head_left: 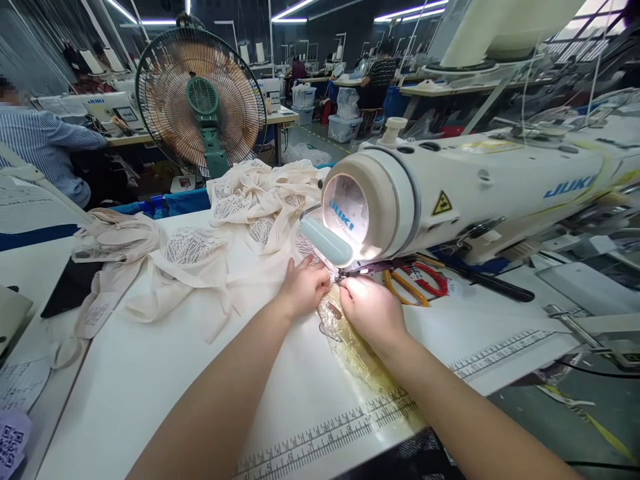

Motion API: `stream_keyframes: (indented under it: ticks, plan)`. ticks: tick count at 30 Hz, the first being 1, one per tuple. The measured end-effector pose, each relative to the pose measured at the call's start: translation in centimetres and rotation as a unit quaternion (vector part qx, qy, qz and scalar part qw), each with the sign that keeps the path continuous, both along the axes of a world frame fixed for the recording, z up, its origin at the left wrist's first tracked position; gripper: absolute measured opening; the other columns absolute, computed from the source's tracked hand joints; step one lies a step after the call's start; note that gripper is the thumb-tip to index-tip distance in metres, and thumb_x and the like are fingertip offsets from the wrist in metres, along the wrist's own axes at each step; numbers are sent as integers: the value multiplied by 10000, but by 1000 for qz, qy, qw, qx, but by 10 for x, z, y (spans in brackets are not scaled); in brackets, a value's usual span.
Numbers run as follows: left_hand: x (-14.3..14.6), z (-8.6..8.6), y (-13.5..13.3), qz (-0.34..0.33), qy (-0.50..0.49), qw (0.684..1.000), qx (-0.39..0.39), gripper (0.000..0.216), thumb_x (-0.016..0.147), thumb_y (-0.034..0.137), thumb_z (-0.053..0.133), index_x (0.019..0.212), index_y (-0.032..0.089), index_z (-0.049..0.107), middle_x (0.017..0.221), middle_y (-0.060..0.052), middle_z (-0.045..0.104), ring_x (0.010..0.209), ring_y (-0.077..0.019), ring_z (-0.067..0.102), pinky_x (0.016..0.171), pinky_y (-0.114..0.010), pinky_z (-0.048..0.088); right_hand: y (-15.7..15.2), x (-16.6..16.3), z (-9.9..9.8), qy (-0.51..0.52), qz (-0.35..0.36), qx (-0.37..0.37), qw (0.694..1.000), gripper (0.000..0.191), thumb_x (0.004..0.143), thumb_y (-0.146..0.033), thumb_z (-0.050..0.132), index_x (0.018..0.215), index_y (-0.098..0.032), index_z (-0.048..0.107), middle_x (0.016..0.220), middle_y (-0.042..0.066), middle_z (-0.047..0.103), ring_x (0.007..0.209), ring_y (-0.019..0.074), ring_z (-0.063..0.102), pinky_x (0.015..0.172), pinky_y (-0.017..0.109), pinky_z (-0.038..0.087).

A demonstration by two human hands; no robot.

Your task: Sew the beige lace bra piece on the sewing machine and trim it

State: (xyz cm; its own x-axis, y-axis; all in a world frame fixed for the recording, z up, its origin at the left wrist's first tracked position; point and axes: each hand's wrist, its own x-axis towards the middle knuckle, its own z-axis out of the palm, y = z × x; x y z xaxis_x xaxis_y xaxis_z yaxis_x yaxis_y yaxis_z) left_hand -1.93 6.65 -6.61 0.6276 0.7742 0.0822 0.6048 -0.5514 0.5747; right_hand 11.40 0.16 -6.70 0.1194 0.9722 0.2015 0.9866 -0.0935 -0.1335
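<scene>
A white JUKI sewing machine [370,200] reaches in from the right, its lamp lighting the needle area. Just left of the needle, my left hand [305,288] rests on cream lace fabric [304,247] with its fingers curled and thumb side pressed to the cloth. Close to the presser foot, my right hand [373,308] is closed in a pinch at the fabric edge; what lies between those fingertips is mostly hidden. Yellowish clear tape [345,340] covers the table in front of the needle. More cream lace garments [193,250] lie in a chain to the left.
Red-handled scissors [434,279] and an orange-handled tool [406,290] lie under the machine arm. Printed ruler strips [320,437] run along the table's front edge. A large green fan [203,100] stands beyond the table. A person in a striped shirt [45,143] sits far left.
</scene>
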Motion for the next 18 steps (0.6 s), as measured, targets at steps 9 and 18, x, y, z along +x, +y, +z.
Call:
stream_keyframes:
  ticks: [9, 18]
  plan:
    - [-1, -3, 2, 1, -16, 1000, 13, 123, 765, 144, 573, 659, 205, 583, 961, -24, 642, 1156, -247, 455, 1058, -510, 173, 0, 0, 0, 10, -7, -1, 1000, 201, 819, -223, 447, 677, -183, 584, 698, 15, 596, 594, 115, 447, 500, 265, 189]
    - [-1, -4, 3, 15, -21, 1000, 3, 107, 762, 136, 592, 669, 186, 572, 1116, -38, 606, 1223, -267, 388, 1044, -518, 203, 1, -2, 4, 12, -8, -10, 1000, 206, 803, -185, 422, 651, -173, 560, 674, 19, 583, 574, 118, 430, 498, 268, 163]
